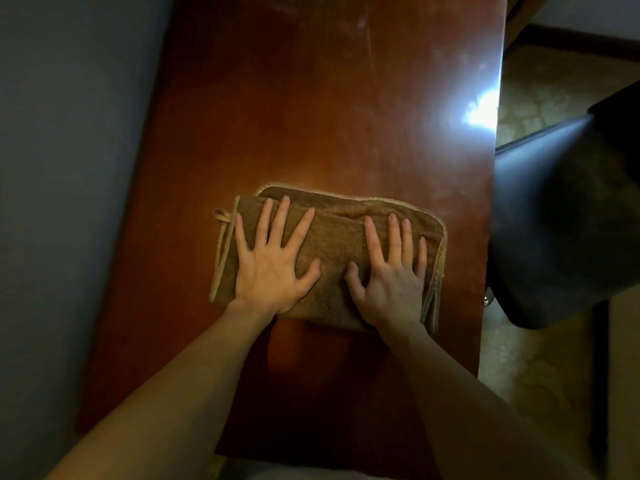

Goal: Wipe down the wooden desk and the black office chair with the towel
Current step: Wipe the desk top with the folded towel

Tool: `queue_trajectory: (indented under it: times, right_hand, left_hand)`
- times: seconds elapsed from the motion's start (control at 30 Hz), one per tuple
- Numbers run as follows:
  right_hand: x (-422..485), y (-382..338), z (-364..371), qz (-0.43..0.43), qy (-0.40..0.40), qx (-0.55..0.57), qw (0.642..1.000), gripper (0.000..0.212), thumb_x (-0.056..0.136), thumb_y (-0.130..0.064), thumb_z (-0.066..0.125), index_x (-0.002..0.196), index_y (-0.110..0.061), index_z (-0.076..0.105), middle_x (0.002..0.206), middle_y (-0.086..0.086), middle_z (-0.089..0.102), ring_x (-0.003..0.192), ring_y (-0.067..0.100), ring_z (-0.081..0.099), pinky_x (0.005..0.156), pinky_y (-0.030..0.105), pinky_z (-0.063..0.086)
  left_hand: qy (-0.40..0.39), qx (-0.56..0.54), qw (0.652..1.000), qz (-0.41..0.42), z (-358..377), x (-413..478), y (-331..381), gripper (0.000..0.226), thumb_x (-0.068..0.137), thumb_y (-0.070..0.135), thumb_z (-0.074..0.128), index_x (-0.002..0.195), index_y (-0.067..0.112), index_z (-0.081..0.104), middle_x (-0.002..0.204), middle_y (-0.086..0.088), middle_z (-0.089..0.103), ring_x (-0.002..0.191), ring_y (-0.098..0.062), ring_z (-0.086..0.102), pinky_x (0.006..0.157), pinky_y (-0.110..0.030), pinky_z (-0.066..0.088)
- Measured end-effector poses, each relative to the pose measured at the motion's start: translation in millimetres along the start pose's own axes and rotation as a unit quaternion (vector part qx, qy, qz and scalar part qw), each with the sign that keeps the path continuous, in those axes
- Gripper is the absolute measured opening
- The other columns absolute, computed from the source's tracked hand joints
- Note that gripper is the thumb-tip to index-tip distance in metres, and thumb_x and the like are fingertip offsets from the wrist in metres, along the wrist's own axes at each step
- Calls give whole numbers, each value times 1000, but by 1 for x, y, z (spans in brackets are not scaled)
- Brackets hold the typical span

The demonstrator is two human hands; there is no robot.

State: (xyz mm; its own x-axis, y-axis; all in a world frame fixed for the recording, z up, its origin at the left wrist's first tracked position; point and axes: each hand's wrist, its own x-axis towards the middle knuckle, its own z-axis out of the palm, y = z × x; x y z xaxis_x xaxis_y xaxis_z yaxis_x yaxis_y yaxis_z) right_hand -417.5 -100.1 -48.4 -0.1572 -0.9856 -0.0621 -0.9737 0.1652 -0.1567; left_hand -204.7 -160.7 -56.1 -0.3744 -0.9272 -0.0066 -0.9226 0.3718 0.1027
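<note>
Our left hand point(268, 261) and right hand point(391, 271), fingers spread, press flat on the folded towel point(332, 244) mid-desk point(311, 116). Soft, light, bunches easily; we'd keep 2 palms down.

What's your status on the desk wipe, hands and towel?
Left hand, right hand open, flat on folded towel. Towel mid wooden desk. Black office chair beside right edge, not in the path.

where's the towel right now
In the head view the folded towel lies flat mid-desk on the wooden desk, under the left hand and right hand, with the black chair off its right.
</note>
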Motion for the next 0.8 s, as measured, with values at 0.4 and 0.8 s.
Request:
queue_trajectory:
  times: [0.4, 0.8]
  right_hand:
    - [81, 9, 0, 1, 35, -1, 999, 75, 98, -61, 34, 163, -30, 14, 170, 10, 11, 158, 27, 1, 125, 55, 8]
    - [141, 20, -3, 17, 62, -11, 998, 73, 98, -61, 35, 162, -31, 18, 170, 10, 15, 158, 27, 6, 125, 54, 10]
  left_hand:
    - [-8, -3, 1000, 7, -2, 90, -10, 82, 93, 72, 31, 164, 37, 7, 173, -7, 4, 159, -30, 1, 119, -72, 6]
    - [3, -9, 1000, 11, 1, 156, -9, 81, 94, 70, 31, 164, 37, 8, 172, -7, 4, 159, -31, 0, 119, -71, 4]
